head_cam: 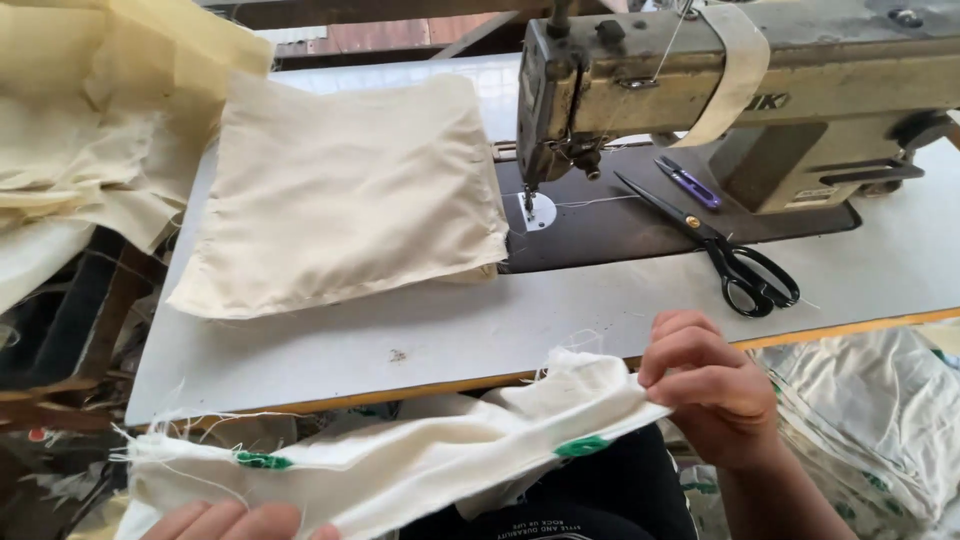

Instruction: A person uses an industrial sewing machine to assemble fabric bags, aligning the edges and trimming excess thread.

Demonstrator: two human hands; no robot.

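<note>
Cloth strip (400,465) with green marks is being stretched between both hands, right hand (710,385) pinching its end, left hand (235,522) gripping underneath; nothing lying under the sewing machine's needle (527,200) at one o'clock yet.

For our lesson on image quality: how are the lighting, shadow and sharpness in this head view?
Head view: soft, even daylight; faint shadow under the cream fabric piece; scissors sharp; right hand and frayed white cloth slightly soft; left hand cropped at the bottom edge.
</note>
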